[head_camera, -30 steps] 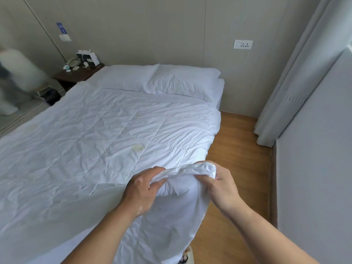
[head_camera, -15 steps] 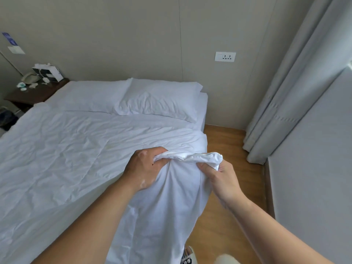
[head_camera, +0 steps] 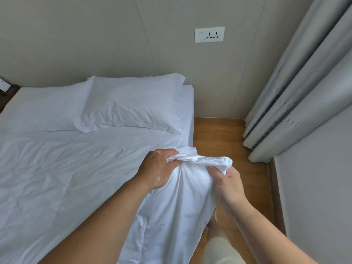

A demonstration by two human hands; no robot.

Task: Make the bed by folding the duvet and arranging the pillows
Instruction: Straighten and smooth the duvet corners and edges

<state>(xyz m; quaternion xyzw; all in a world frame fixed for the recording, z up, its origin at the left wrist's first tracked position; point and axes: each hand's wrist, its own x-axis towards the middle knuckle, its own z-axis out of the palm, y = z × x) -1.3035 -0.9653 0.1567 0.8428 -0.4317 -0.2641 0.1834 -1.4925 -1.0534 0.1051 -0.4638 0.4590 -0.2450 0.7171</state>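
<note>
Clutching one duvet (head_camera: 57,178), left hand (head_camera: 158,168), right hand (head_camera: 226,185), both grips curled tight, two pillows (head_camera: 131,103), seemingly overlapping.

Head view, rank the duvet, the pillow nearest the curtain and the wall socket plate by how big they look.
1. the duvet, though it is also closest to the camera
2. the pillow
3. the socket plate, clearly smallest

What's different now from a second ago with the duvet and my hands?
The left hand and right hand have carried the bunched duvet corner along the bed's side toward the pillows, now much nearer. The bedside table has almost left the view. Nothing was let go: both hands keep gripping that corner. The pillows lie as before.
</note>
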